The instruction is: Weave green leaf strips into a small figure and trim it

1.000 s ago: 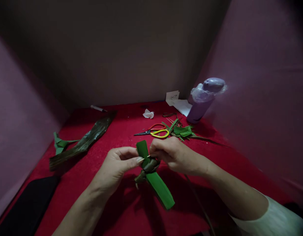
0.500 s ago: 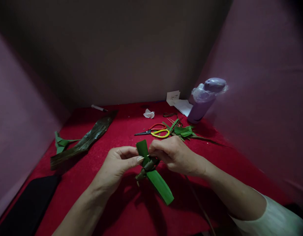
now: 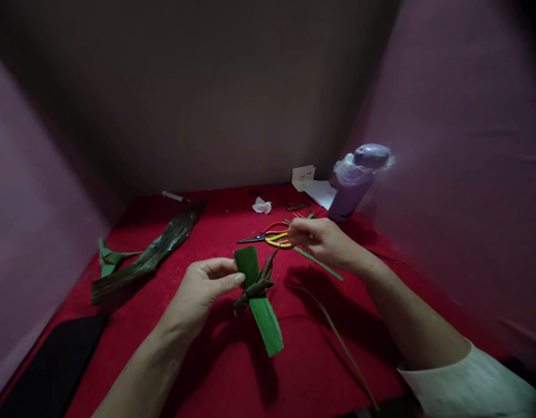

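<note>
My left hand [image 3: 213,284] pinches the upper end of a folded leaf piece [image 3: 267,325] between thumb and fingers, above the red cloth. Green blades stick out at its top and bottom, and a darker brownish leaf is knotted around its middle, with a pointed tip rising at the right. My right hand [image 3: 320,241] is apart from it, fingers closed, over the handle end of the scissors [image 3: 254,238] and the green leaf strips [image 3: 324,267]. What its fingertips hold, if anything, is hidden. The scissors have one red and one yellow handle.
A long dark leaf [image 3: 159,249] and a folded green leaf [image 3: 109,258] lie left, near a black object [image 3: 54,360]. Farther back are a pen-like item [image 3: 174,197], crumpled tissue [image 3: 261,205], white papers [image 3: 320,193] and a purple container [image 3: 350,197]. A thin brown strip [image 3: 337,337] runs front right.
My right hand has left the leaf piece and moved up and right toward the scissors and leaf strips. My left hand still holds the leaf piece, whose lower blade has swung left.
</note>
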`<action>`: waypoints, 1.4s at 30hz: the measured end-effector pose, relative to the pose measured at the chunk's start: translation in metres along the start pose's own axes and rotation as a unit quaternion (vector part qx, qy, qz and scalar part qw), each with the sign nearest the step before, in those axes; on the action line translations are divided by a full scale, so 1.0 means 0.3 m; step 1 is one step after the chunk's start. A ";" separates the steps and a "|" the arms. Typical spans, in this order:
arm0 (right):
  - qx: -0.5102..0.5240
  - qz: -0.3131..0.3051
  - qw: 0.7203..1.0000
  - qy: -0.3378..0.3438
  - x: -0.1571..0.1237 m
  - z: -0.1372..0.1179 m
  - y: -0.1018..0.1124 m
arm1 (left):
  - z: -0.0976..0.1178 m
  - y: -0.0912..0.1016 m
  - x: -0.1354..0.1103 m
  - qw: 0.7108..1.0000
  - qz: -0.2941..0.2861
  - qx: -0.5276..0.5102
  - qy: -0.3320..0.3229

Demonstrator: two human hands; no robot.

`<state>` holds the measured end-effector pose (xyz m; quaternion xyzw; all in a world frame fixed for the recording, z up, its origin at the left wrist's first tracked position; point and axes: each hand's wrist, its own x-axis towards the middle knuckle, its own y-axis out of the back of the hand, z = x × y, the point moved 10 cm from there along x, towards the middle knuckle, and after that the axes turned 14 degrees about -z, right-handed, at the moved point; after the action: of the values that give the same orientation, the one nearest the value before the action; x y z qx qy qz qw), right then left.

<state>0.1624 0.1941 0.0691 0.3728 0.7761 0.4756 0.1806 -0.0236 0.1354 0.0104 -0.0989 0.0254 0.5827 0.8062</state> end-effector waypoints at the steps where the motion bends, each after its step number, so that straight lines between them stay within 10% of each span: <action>1: -0.021 0.018 0.999 -0.028 0.001 0.032 0.009 | 0.002 0.006 0.000 1.000 0.004 -0.003 -0.001; 15: -0.097 0.013 0.993 -0.063 0.050 0.013 -0.196 | 0.009 0.096 0.009 0.996 0.080 -0.034 -0.036; 25: -0.079 0.144 0.976 -0.146 0.013 0.122 -0.093 | -0.002 0.125 0.032 0.991 0.119 0.014 -0.060; 34: -0.046 0.225 0.973 -0.021 -0.051 -0.013 -0.055 | 0.042 0.165 0.008 0.976 0.186 0.055 -0.099; 42: 0.077 0.491 0.864 -0.082 -0.281 0.252 0.154 | 0.082 0.233 -0.036 0.944 0.281 0.048 -0.164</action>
<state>0.2846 0.1890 0.0668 0.7559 0.5094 0.4091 -0.0419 -0.0950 0.1510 0.0270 0.0478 -0.0528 0.7921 0.6063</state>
